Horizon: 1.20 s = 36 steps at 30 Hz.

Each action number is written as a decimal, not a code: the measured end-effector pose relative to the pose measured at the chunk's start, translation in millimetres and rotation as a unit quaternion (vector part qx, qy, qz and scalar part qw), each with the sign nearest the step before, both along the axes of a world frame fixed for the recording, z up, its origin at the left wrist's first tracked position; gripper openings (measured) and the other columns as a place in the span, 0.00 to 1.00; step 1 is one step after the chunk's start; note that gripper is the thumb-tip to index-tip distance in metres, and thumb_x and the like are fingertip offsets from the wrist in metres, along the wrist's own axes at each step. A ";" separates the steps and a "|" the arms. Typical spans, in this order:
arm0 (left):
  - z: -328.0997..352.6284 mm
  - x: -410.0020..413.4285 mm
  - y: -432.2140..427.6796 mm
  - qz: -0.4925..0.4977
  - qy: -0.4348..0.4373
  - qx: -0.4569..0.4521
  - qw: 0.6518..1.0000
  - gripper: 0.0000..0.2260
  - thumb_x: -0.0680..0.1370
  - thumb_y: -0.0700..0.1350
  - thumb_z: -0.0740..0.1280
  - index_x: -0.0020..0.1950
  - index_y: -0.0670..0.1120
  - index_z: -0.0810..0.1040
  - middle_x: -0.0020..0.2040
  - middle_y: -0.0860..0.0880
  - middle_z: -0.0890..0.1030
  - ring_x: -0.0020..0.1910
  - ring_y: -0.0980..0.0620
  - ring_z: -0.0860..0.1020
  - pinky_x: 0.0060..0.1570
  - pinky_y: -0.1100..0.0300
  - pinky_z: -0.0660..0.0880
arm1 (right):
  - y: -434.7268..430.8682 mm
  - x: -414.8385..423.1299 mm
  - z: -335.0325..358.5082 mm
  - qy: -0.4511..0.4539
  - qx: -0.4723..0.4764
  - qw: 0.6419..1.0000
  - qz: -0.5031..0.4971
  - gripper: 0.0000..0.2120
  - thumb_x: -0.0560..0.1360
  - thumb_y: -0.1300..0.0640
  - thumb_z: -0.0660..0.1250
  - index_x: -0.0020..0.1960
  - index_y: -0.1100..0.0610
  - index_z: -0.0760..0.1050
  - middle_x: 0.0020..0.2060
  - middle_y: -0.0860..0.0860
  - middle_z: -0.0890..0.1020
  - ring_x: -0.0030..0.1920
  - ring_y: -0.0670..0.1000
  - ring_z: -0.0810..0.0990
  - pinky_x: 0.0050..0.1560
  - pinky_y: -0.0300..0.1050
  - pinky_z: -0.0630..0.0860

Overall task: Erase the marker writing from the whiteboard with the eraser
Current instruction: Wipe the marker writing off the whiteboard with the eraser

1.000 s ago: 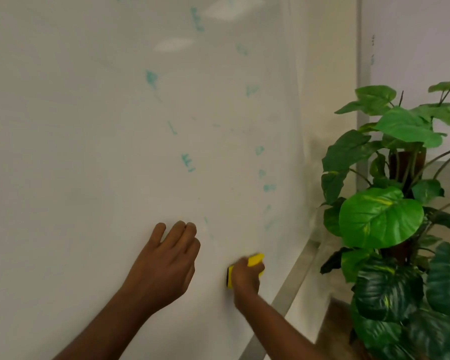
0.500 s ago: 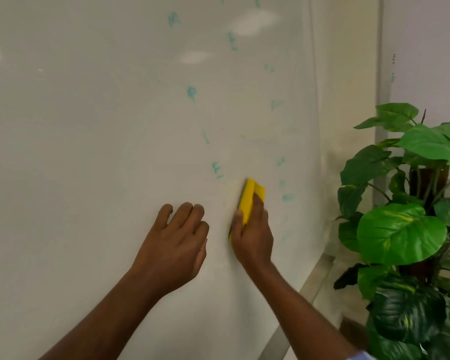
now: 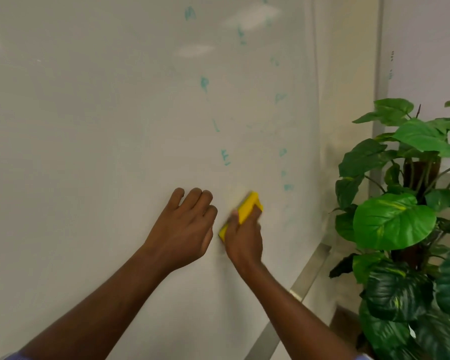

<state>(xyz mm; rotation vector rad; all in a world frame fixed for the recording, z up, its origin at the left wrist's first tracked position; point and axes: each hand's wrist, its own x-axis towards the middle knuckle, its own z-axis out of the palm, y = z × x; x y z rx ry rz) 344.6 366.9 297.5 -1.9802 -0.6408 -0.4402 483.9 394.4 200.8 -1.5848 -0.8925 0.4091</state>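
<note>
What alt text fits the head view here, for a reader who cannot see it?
A person's right hand grips a yellow eraser against the whiteboard, while the left hand rests on the board just beside it. Faint teal marker letters show above and to the right of the eraser, and a leafy green plant stands right of the board.

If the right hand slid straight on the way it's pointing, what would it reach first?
Probably the faint teal marks just up and right of the eraser. The right hand points that way along the whiteboard; the E sits off to the left.
</note>
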 end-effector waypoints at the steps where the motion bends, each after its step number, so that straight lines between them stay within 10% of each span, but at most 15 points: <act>1: 2.6 -0.4 -1.4 -0.007 -0.007 0.001 1.000 0.07 0.76 0.45 0.62 0.46 0.43 0.76 0.54 0.42 0.79 0.52 0.40 0.77 0.55 0.45 0.65 | 0.8 -4.2 22.6 -0.051 0.042 0.998 -0.007 0.30 0.81 0.37 0.50 0.78 0.45 0.46 0.59 0.59 0.75 0.53 0.62 0.79 0.46 0.50 0.71; 7: 22.4 -15.0 -12.5 0.007 -0.033 0.016 0.999 0.09 0.77 0.46 0.61 0.48 0.42 0.77 0.56 0.41 0.79 0.54 0.39 0.76 0.56 0.44 0.66 | -6.6 -9.5 34.5 -0.222 0.138 0.965 -0.037 0.29 0.80 0.36 0.49 0.76 0.47 0.54 0.53 0.53 0.74 0.48 0.57 0.78 0.43 0.51 0.77; 12: 32.7 -32.4 -20.3 0.021 -0.029 0.028 0.999 0.06 0.75 0.44 0.65 0.46 0.42 0.77 0.55 0.41 0.78 0.53 0.40 0.76 0.55 0.44 0.66 | -20.8 -16.8 -49.5 -0.131 0.086 0.987 -0.032 0.21 0.80 0.40 0.52 0.68 0.50 0.59 0.53 0.52 0.71 0.53 0.59 0.77 0.47 0.52 0.77; 18: 61.8 -45.3 -27.9 0.013 -0.009 0.069 0.998 0.09 0.76 0.43 0.57 0.45 0.42 0.75 0.53 0.41 0.78 0.50 0.40 0.75 0.53 0.44 0.66 | -2.8 -11.1 56.9 -0.033 0.131 0.988 -0.081 0.17 0.81 0.39 0.53 0.59 0.52 0.64 0.51 0.54 0.72 0.50 0.61 0.79 0.47 0.51 0.75; 23: 114.8 -48.7 -30.2 0.022 -0.041 0.100 0.994 0.07 0.76 0.44 0.59 0.45 0.43 0.75 0.53 0.41 0.77 0.49 0.40 0.75 0.50 0.45 0.65 | 0.3 -33.9 162.5 -0.153 0.263 0.948 -0.095 0.17 0.81 0.39 0.53 0.64 0.48 0.64 0.49 0.50 0.71 0.47 0.56 0.77 0.42 0.47 0.74; 30: 137.3 -67.4 -37.6 0.031 -0.045 0.105 0.993 0.09 0.75 0.45 0.59 0.47 0.42 0.77 0.56 0.40 0.78 0.51 0.39 0.75 0.52 0.45 0.66 | 5.3 19.9 101.8 -0.388 0.347 0.853 0.037 0.19 0.78 0.39 0.63 0.66 0.42 0.69 0.56 0.50 0.74 0.46 0.50 0.79 0.39 0.38 0.75; 36: 158.8 -77.3 -40.5 0.038 -0.033 0.129 0.990 0.11 0.75 0.45 0.59 0.48 0.43 0.78 0.55 0.41 0.78 0.50 0.41 0.75 0.52 0.47 0.66 | 47.5 49.0 199.2 -0.059 0.238 0.964 -0.107 0.18 0.80 0.47 0.63 0.67 0.52 0.71 0.51 0.58 0.73 0.53 0.63 0.78 0.49 0.51 0.75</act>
